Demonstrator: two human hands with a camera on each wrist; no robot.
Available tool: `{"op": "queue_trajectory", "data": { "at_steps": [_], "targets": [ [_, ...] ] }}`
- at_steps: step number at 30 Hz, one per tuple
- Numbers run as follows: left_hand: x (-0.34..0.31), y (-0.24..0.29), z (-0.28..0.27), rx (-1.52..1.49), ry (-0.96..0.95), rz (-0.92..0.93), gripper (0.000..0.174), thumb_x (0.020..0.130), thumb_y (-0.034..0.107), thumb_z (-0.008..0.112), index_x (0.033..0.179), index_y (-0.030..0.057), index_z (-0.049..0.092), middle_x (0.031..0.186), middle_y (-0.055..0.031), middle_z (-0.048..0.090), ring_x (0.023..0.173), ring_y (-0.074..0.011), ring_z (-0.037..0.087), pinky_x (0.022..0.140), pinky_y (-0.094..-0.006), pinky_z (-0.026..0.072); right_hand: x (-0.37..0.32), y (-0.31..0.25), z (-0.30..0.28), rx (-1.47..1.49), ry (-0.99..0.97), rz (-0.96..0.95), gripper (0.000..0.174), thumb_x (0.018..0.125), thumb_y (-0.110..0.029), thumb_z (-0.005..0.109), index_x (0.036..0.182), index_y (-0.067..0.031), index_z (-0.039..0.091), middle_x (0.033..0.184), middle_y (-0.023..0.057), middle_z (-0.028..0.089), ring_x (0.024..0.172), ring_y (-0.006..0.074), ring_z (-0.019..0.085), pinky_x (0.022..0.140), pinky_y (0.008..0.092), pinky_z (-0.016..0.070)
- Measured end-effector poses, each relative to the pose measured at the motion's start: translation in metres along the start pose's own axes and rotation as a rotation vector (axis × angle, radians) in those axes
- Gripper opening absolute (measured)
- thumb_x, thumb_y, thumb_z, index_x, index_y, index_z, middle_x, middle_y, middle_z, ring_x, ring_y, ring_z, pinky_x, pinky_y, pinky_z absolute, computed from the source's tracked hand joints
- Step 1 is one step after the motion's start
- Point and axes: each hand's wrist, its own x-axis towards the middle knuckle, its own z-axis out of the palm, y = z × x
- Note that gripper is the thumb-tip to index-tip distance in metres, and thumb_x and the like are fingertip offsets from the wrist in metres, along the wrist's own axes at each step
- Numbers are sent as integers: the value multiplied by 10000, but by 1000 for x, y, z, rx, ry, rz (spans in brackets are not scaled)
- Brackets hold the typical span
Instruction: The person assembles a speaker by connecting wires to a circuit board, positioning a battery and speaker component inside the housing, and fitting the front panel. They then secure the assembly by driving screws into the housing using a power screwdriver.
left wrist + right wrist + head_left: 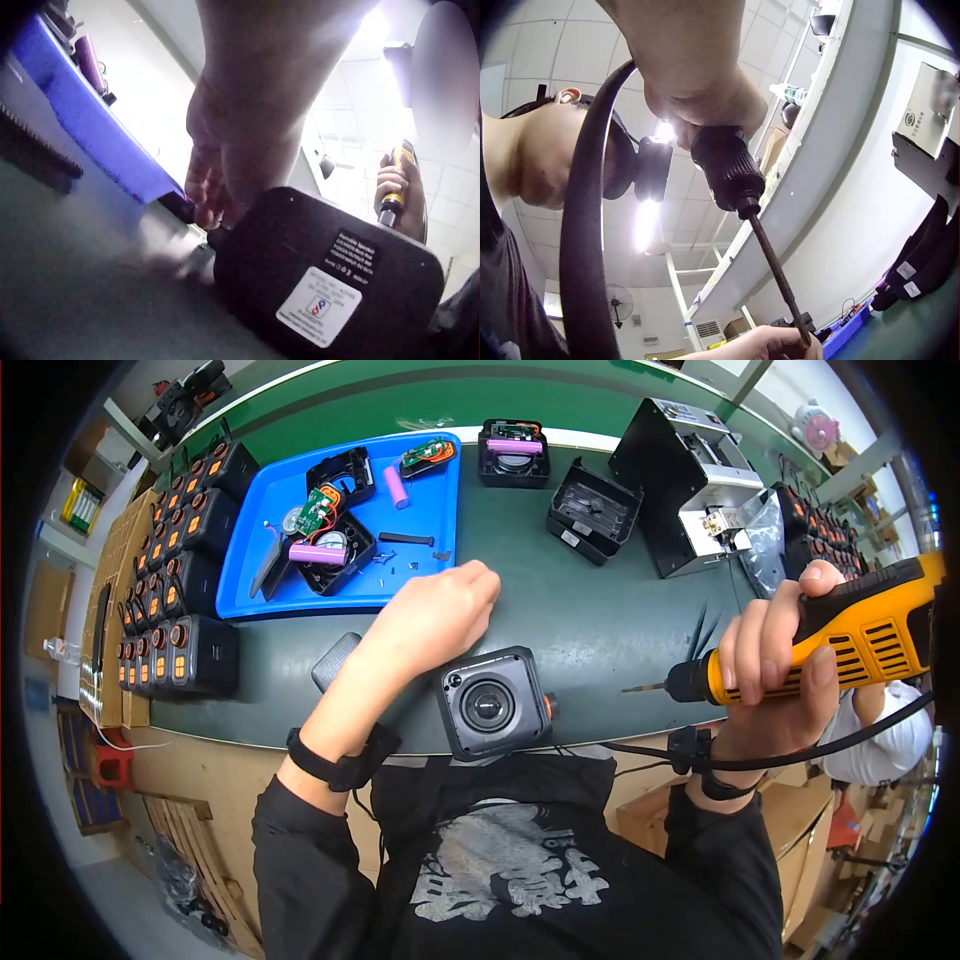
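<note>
In the head view my left hand [435, 615] is raised between the blue tray and a black square speaker [492, 702], its fingers curled in; nothing shows in its grasp. The left wrist view has the fingers [206, 184] just behind the speaker [337, 277], whose labelled face is turned to that camera. My right hand [785, 660] grips a yellow and black electric screwdriver [865, 635] at the right. Its bit [645, 688] points left, above the table and apart from the speaker. The right wrist view shows the long thin bit [776, 274] running down from the dark chuck.
A blue tray [340, 600] holds opened housings, circuit boards, pink cells and small screws. Finished-looking black units [205, 650] are stacked at the left. Behind lie an opened unit [514, 455] and an empty black shell [595, 510]; a black-and-silver machine [655, 490] stands right of them. Tweezers [700, 635] lie nearby.
</note>
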Motion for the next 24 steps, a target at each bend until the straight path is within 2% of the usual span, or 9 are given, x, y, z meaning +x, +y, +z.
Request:
{"op": "queue_trajectory", "data": {
  "at_steps": [2, 3, 6, 7, 13, 14, 16, 19, 24],
  "targets": [
    [-3, 0, -16, -252, 119, -34, 84, 805, 19, 656, 869, 6, 604, 821, -127, 626, 747, -293, 659, 669, -363, 547, 0, -1, 2, 1, -4, -7, 571, 949, -309, 634, 1339, 12, 367, 683, -1, 475, 495, 111, 477, 484, 266, 416],
    [-6, 5, -26, -349, 170, -62, 120, 780, -28, 679, 876, 5, 616, 812, -92, 661, 727, -205, 669, 639, -301, 541, -1, -2, 3, 35, -17, -23, 566, 956, -313, 626, 1339, 10, 363, 682, 3, 479, 500, 114, 481, 489, 269, 425],
    [-25, 26, -41, -556, 293, -97, 95, 793, -27, 696, 848, 17, 632, 829, -74, 680, 695, -180, 668, 591, -284, 530, 1, -5, 12, 90, -51, -72, 513, 970, -296, 604, 1317, 1, 371, 689, 6, 491, 507, 110, 495, 492, 263, 439],
    [-35, 34, -39, -661, 323, -90, 110, 792, -26, 728, 869, 18, 662, 852, -59, 698, 702, -129, 664, 561, -248, 518, 2, -5, 17, 121, -76, -104, 465, 977, -274, 590, 1294, -5, 381, 696, 5, 501, 510, 104, 505, 489, 255, 444],
    [-78, 84, -15, -974, 303, -156, 188, 756, -57, 777, 900, 19, 685, 879, -74, 716, 717, -134, 664, 597, -240, 528, 9, -1, 30, 334, -191, -171, 454, 955, -249, 610, 1253, -2, 373, 681, 30, 585, 499, 102, 610, 490, 217, 580],
    [-85, 89, -11, -1047, 297, -237, 181, 756, -62, 779, 889, 8, 679, 878, -77, 718, 728, -123, 660, 612, -237, 526, 9, 0, 33, 332, -183, -168, 454, 955, -249, 610, 1253, -2, 373, 681, 30, 585, 499, 102, 610, 490, 217, 580],
    [-92, 92, -4, -1166, 299, -260, 209, 778, -128, 728, 917, -25, 610, 886, -162, 701, 837, -213, 692, 719, -297, 556, 14, 2, 35, 348, -314, -192, 439, 947, -239, 616, 1233, -5, 380, 692, 35, 597, 501, 114, 619, 477, 221, 576],
    [-97, 93, 4, -1329, 372, -277, 203, 802, -144, 701, 936, -43, 586, 901, -183, 685, 856, -235, 696, 741, -319, 573, 17, 4, 26, 374, -411, -175, 427, 946, -237, 616, 1216, -9, 376, 716, 46, 610, 515, 127, 634, 494, 233, 589],
    [-99, 91, 4, -1407, 405, -255, 166, 819, -150, 691, 955, -73, 637, 972, -165, 697, 907, -184, 703, 805, -275, 591, 19, 9, 44, 388, -411, -145, 417, 956, -228, 602, 1217, -4, 366, 712, 53, 601, 522, 131, 637, 497, 237, 594]
  ]
}}
